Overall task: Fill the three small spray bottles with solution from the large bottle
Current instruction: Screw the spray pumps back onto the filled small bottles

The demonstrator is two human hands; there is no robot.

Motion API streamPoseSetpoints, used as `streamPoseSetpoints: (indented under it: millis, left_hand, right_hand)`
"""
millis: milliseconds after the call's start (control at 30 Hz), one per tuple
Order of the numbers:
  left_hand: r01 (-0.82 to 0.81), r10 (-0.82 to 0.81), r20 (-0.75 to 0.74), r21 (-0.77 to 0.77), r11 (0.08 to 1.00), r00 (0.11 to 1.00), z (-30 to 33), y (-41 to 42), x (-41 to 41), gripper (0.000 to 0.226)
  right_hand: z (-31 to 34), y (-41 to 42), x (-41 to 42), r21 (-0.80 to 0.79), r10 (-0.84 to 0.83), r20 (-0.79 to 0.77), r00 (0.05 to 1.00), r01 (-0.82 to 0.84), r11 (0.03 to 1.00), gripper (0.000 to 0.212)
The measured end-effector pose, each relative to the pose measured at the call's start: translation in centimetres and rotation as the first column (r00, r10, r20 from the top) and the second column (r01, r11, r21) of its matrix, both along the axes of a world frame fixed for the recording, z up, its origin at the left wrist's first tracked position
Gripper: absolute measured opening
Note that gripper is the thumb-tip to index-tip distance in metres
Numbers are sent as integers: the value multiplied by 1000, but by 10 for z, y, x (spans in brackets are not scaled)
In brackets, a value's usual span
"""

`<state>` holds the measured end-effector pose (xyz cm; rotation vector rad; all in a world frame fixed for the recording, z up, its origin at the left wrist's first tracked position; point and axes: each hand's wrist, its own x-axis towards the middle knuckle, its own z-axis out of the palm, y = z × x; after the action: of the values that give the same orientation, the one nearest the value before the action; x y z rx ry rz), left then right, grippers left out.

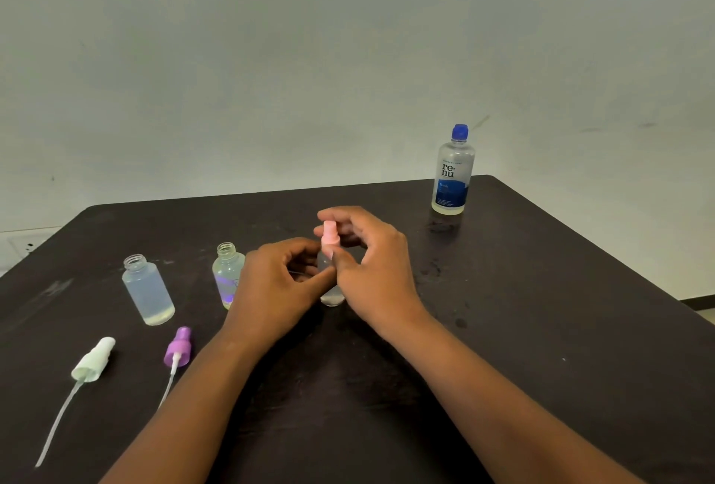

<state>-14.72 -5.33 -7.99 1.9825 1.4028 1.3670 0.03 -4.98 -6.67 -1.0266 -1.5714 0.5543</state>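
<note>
Fingers [329, 230] of the right hand [371, 266] pinched the pink sprayer [330, 237]; the left hand [278, 282] gripped its bottle [332, 296], standing well nearer than the large bottle [452, 174]. Light, slick plastic: best held by the body.

The hands [278, 282] hide most of the middle bottle [332, 296]. The big bottle's [452, 174] small words are too blurry to read.

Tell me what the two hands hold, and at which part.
The left hand grips the body of the small bottle; the right hand pinches its pink spray cap.
</note>
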Motion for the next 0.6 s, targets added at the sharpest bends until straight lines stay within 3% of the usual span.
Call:
streamPoseSetpoints:
  millis: [200, 433, 600]
  left_hand:
    - [-5, 5, 5, -5, 1000, 1000, 1, 1, 1, 25]
    - [-23, 22, -10, -27, 999, 1000, 1, 1, 0, 25]
    - [-31, 31, -1, -21, 999, 1000, 2, 1, 1, 21]
  right_hand:
    - [4, 1, 2, -1, -15, -50, 999, 15, 1000, 27]
    - [2, -1, 0, 0, 33, 32, 999, -33, 999, 44]
    - [2, -2, -1, -6, 21, 2, 1000, -21, 1000, 40]
